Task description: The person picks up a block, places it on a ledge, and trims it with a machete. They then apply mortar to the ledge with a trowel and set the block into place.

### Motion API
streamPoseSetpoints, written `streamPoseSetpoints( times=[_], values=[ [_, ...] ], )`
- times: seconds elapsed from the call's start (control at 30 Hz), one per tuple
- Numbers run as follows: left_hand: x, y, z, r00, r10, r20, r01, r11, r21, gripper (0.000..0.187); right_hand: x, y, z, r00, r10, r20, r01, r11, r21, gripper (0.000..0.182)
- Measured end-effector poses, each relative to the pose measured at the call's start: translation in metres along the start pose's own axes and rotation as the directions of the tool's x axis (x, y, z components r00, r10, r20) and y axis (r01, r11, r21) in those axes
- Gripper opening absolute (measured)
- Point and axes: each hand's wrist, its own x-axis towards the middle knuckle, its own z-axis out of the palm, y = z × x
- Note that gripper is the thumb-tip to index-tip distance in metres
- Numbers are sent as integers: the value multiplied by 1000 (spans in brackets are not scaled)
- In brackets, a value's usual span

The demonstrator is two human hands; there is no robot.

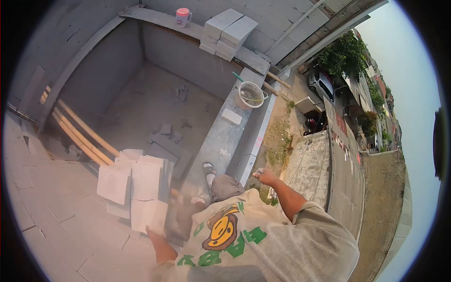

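Note:
My left hand [156,233] is at the near end of a pale building block [149,215], its fingers at the block's edge and partly blurred. That block lies against a pile of similar white blocks [149,176]. Out to the other side, my right hand [265,176] hangs in the air above the outer side of the wall, fingers curled in with nothing visible in them. My sandalled foot [209,175] stands on the wall ledge [213,152].
A mortar bucket [250,95] and a single block [231,116] sit on the ledge. Beyond are stacked blocks [228,30] and a pink-lidded mug [183,17]. Bamboo poles [84,136] span the pit, whose floor [155,101] holds broken pieces. Outside the wall is a drop to a yard [277,145].

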Motion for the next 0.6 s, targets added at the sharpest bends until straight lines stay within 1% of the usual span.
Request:
streamPoseSetpoints(
  times=[0.03, 0.07, 0.1, 0.17, 0.2, 0.27, 0.3, 0.37, 0.4, 0.47, 0.5, 0.53, 0.57, 0.6],
  values=[
    [-2, 1, -2, 988, 58, 146, -67, 996, 61, 63, -5, 15, -1, 999, 32, -25, -33, 999, -32, 55],
    [-4, 1, -3, 971, 135, 196, -151, 986, 67, 62, -13, 30, -10, 984, 137, 113, -150, 983, 109, 57],
    [-18, 5, 7, 968, 148, 204, -172, 980, 105, 62, -15, 55, -4, 982, 148, 116, -165, 975, 150, 57],
    [-83, 6, 30, 940, 219, 260, -268, 948, 171, 63, -11, 105, 16, 972, 233, 22, -234, 970, 60, 54],
    [-103, 7, 46, 933, 239, 268, -295, 936, 194, 63, -8, 120, 18, 972, 232, 29, -234, 967, 98, 54],
    [-129, 11, 72, 880, 217, 423, -366, 878, 309, 63, -4, 137, 17, 928, 341, 149, -361, 922, 141, 53],
    [-126, 13, 86, 875, 224, 428, -381, 866, 325, 63, 2, 137, 11, 928, 340, 156, -363, 917, 164, 53],
    [-125, 12, 121, 866, 241, 437, -381, 885, 267, 62, 18, 135, -8, 886, 374, 273, -438, 868, 233, 52],
    [-128, 10, 136, 865, 248, 435, -392, 877, 279, 62, 33, 138, -12, 885, 369, 284, -439, 864, 245, 52],
    [-141, 6, 178, 894, 280, 350, -410, 826, 387, 63, 61, 141, -13, 923, 316, 220, -372, 881, 294, 51],
    [-151, 3, 210, 902, 303, 308, -416, 800, 433, 63, 78, 141, -8, 966, 254, 58, -260, 923, 284, 50],
    [-169, -2, 249, 906, 327, 269, -420, 773, 476, 63, 91, 133, -14, 978, 179, -109, -146, 955, 259, 49],
    [-191, -12, 283, 894, 377, 240, -447, 737, 508, 64, 106, 125, -21, 978, 193, -80, -153, 923, 354, 46],
    [-220, -26, 322, 881, 423, 213, -466, 700, 541, 64, 114, 103, -42, 977, 208, -50, -165, 881, 443, 43]
  ],
)
